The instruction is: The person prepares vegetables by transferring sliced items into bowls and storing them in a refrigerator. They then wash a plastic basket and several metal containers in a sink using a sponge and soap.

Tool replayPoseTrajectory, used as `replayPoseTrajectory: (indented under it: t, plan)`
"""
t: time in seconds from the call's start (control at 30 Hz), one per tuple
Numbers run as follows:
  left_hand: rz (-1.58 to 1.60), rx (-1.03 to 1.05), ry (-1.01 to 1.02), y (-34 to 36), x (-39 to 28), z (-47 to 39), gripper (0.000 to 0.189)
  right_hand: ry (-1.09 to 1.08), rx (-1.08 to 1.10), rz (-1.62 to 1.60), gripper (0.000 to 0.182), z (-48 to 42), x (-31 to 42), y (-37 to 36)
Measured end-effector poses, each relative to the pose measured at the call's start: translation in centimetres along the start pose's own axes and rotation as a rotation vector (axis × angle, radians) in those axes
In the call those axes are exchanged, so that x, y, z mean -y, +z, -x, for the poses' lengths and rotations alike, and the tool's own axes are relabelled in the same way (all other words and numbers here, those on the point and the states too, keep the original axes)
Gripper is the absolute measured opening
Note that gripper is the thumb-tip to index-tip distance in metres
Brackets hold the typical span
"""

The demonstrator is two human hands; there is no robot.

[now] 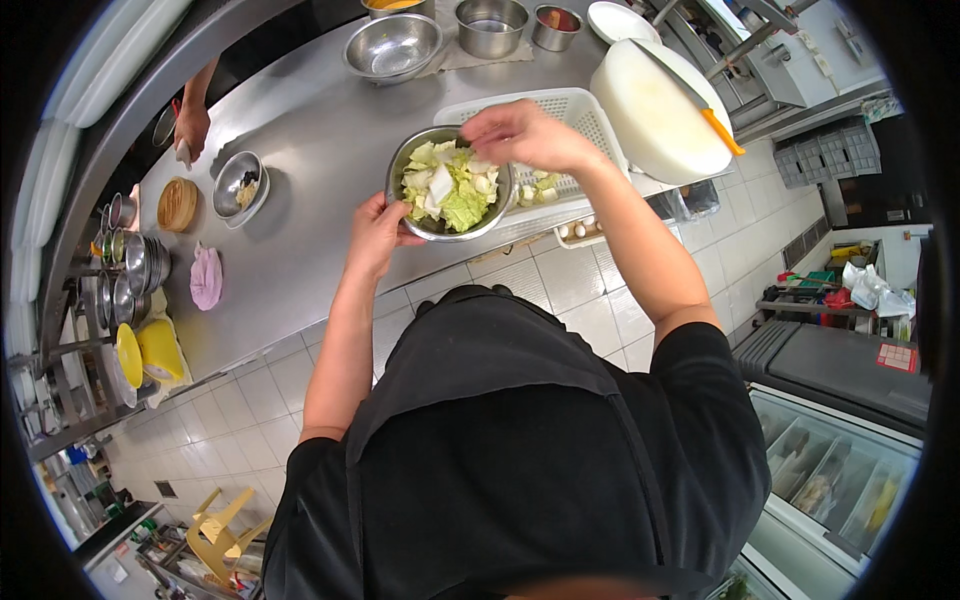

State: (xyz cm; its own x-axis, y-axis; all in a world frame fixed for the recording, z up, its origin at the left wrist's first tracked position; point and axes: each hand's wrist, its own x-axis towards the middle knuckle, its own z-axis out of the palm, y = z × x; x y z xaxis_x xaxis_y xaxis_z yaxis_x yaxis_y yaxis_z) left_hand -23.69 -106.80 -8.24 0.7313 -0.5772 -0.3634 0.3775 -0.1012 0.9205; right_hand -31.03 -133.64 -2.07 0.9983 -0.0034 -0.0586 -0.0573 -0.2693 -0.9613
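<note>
My left hand grips the lower left rim of a steel bowl, its thumb over the edge. Chopped napa cabbage fills much of the bowl. Above the bowl's upper right rim is my right hand, slightly blurred, its fingers bent over the cabbage; whether a piece is between them cannot be told. Behind and right of the bowl lies a white perforated plastic basket, with some cut cabbage near its front corner.
A thick round white cutting board carries a knife with an orange handle. Steel bowls and pots stand at the back. Left are a small bowl, a bamboo steamer and a pink cloth. Another person's hand reaches in at upper left.
</note>
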Motion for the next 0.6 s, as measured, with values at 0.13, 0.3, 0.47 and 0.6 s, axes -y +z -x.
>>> replayPoseTrajectory:
  t: [0.13, 0.3, 0.47, 0.6]
  plan:
    - [0.079, -0.032, 0.039, -1.5, 1.6, 0.2, 0.019, 0.407, -0.006, 0.427, 0.034, 0.8, -4.1, -4.1]
    - [0.157, -0.211, 0.045, -4.8, 3.1, 1.7, 0.02, 0.675, 0.151, 0.974, 0.089, 2.9, -8.6, -1.3]
    - [0.158, -0.269, -0.033, -7.6, 5.6, 3.0, 0.02, 0.579, -0.093, 0.979, 0.071, 1.2, -14.4, 0.3]
    - [0.15, -0.261, -0.053, -7.6, 7.2, 3.3, 0.021, 0.389, -0.103, 0.842, 0.07, -0.8, -13.5, -0.8]
